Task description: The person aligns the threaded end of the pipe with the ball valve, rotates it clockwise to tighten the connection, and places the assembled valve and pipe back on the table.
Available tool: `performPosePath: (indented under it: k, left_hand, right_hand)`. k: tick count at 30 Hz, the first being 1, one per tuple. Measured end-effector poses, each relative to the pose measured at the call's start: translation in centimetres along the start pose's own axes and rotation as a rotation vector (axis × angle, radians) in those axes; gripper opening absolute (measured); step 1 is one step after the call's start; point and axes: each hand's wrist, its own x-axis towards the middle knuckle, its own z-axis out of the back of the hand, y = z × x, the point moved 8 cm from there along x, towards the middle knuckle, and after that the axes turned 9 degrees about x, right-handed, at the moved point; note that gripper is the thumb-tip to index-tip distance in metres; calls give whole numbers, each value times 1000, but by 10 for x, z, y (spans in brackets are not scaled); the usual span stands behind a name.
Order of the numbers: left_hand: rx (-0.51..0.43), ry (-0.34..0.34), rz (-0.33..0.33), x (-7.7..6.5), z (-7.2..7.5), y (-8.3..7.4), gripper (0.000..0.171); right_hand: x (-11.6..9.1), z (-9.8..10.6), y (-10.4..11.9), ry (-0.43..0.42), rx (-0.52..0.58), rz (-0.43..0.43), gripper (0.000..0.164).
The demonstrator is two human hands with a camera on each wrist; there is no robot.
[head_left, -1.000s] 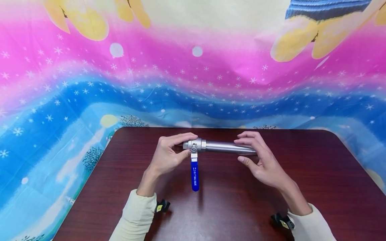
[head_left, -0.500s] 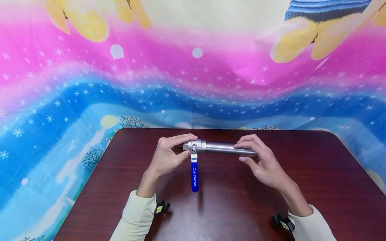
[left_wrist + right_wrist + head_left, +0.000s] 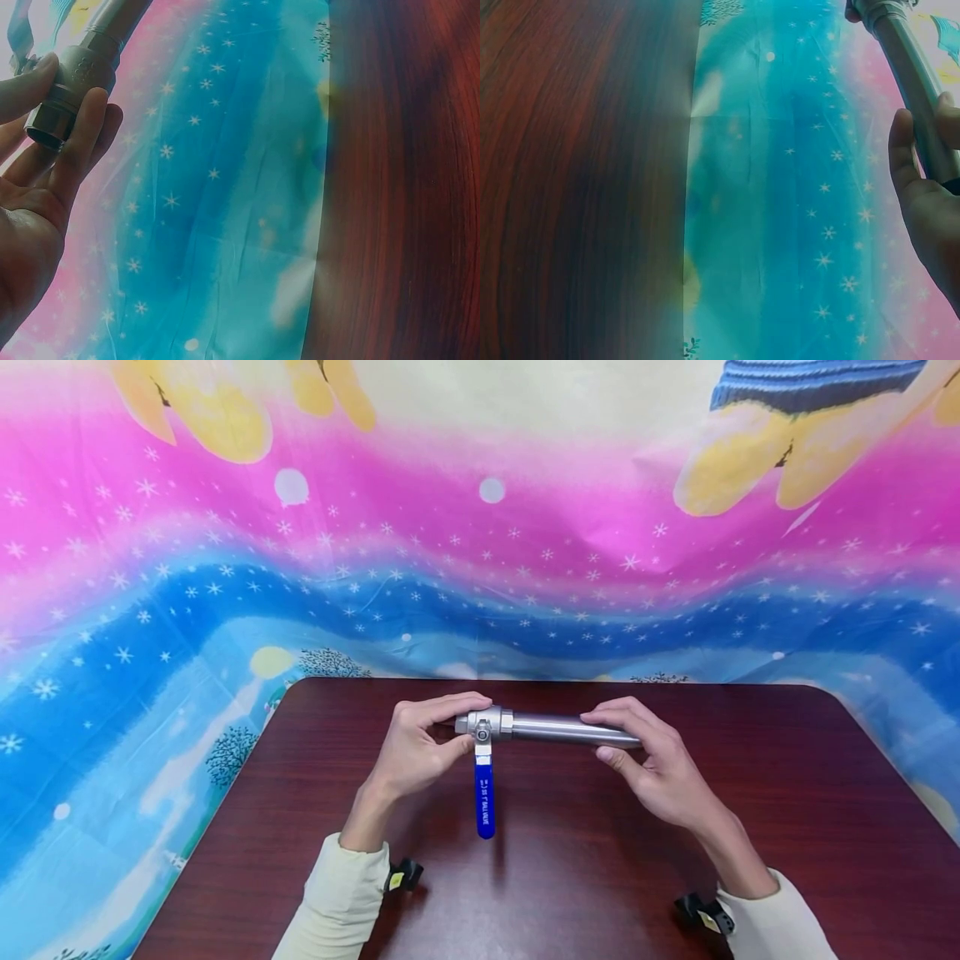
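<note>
A silver ball valve (image 3: 487, 722) with a blue lever handle (image 3: 485, 800) is joined at its right side to a smooth steel pipe (image 3: 551, 728). The handle points down toward the near side of the table. My left hand (image 3: 416, 747) grips the valve body between thumb and fingers, and the left wrist view shows the valve's open end (image 3: 49, 127) by the palm. Around the pipe's right part, my right hand (image 3: 660, 768) has its fingers on the upper side and its thumb at the lower side. The pipe's far right end is hidden behind that hand.
Beneath the hands lies a dark red-brown wooden table (image 3: 555, 885). A printed cloth backdrop (image 3: 480, 552) with snowflakes hangs behind it. Black wrist devices (image 3: 405, 874) sit at both cream sleeves (image 3: 337, 893).
The right hand's fingers, slightly lifted and spread a second ago, have come down onto the pipe. The left hand and the valve stay almost still.
</note>
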Motion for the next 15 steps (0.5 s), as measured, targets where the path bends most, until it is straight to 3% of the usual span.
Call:
performPosePath:
  k: [15]
  left_hand:
    - [5,0,12,-1,0,-1,47]
  right_hand:
    - [-1,-3,1,-7,29,8,65]
